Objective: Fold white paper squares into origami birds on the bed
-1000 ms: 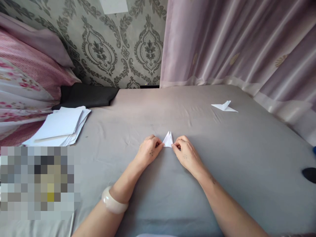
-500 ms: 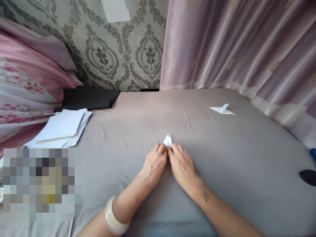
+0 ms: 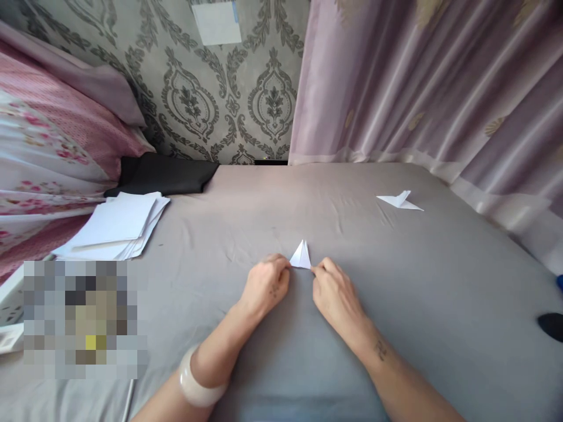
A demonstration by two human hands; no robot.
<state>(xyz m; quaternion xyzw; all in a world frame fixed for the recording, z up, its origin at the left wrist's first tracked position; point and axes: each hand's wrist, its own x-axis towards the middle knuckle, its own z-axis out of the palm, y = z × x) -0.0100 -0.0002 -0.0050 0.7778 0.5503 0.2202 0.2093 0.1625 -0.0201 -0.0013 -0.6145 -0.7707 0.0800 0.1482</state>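
A small folded white paper [image 3: 301, 257] with narrow points at its top lies on the grey sheet [image 3: 281, 205], between my two hands. My left hand [image 3: 267, 282] has its fingers curled and pinches the paper's lower left corner. At the lower right corner, the fingertips of my right hand [image 3: 334, 288] are pressed together on the paper. Both thumbs are mostly hidden. A second folded paper piece [image 3: 400, 201], with pointed wings like a bird, rests farther off to the right.
A stack of white paper sheets [image 3: 116, 220] lies on the left, in front of a black folded item [image 3: 165, 173]. Pink curtains [image 3: 373, 88] hang behind on the right. A dark object [image 3: 550, 326] sits at the right edge. The lower left is blurred out.
My hands have moved apart from the paper's middle to its two lower corners, so more of the folded paper shows. The view has shifted slightly.
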